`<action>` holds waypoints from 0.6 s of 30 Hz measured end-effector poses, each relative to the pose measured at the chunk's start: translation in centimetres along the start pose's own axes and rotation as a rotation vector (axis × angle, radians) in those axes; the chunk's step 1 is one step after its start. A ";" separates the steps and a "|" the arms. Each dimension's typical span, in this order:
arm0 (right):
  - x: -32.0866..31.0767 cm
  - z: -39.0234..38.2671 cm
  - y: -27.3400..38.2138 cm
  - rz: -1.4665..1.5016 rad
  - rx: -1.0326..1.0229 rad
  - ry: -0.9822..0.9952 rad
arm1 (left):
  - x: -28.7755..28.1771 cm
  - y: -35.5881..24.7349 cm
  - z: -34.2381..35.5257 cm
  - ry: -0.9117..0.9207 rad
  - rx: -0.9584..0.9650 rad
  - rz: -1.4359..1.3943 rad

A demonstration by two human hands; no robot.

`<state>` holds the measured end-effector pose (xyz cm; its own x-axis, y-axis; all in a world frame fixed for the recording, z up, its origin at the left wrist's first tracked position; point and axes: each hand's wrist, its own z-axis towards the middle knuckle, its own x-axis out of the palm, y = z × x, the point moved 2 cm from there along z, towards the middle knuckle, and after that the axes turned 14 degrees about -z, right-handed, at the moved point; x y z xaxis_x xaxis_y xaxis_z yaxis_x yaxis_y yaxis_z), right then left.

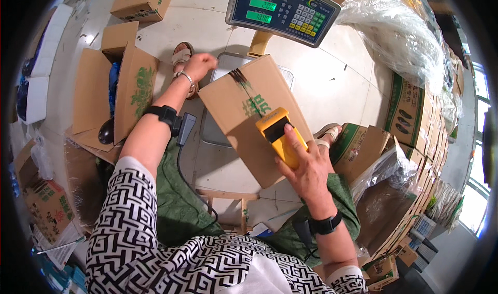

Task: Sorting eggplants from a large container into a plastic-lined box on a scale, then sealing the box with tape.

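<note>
A closed brown cardboard box (236,104) with green print and a strip of tape sits askew on the metal platform (215,130) of a floor scale. My right hand (306,172) is wrapped round a yellow handheld device (274,122) with a black panel, my thumb or a finger lying near that panel. The device is over the box's top, and I cannot tell whether it touches. My left hand (201,67) hovers beyond the box's upper left corner, fingers curled in, with nothing visible in it. The scale's display head (282,11), with green lit readouts and a keypad, stands beyond the box.
An open carton (137,86) with a dark shiny object and blue wrapping stands at left. Another carton (142,1) lies at far left. Stacked cartons (410,112) and clear plastic film (389,34) line the right side. A small wooden stool (241,211) is between my legs.
</note>
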<state>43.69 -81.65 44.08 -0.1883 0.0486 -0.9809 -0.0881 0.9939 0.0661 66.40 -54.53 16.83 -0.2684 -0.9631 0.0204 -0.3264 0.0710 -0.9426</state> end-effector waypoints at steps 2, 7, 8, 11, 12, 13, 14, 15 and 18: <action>0.7 -0.2 -0.6 0.002 0.000 -0.023 | 5.7 -8.2 -3.5 0.096 0.004 -0.183; 0.4 0.2 -0.1 0.072 -0.063 -0.053 | 9.8 -12.8 -5.4 0.011 0.049 0.851; 0.0 -1.1 -1.0 0.070 -0.047 -0.028 | 10.4 -13.9 -4.9 0.020 -0.063 0.926; 0.1 -4.2 -2.6 0.058 -0.042 -0.009 | 10.9 -13.3 -4.5 -0.057 0.011 1.001; 0.9 -7.1 -3.8 0.123 -0.012 0.032 | 10.7 -12.8 -4.5 -0.048 0.014 1.009; 1.8 -9.8 -5.0 0.193 0.006 0.065 | 10.0 -12.5 -4.6 -0.086 0.049 1.002; 2.2 -12.1 -6.0 0.157 0.071 0.185 | 9.5 -12.3 -4.8 -0.119 0.083 0.991; 2.6 -14.3 -6.8 0.114 0.145 0.311 | 9.8 -12.4 -5.0 -0.109 0.086 0.993; 4.9 -17.6 -8.2 0.157 0.175 0.356 | 10.3 -12.9 -4.9 -0.057 -0.028 0.996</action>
<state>26.28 -91.26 41.99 -0.5146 0.1942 -0.8351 0.1303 0.9804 0.1477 63.36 -64.06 30.84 -0.3880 -0.4717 -0.7918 0.0026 0.8586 -0.5127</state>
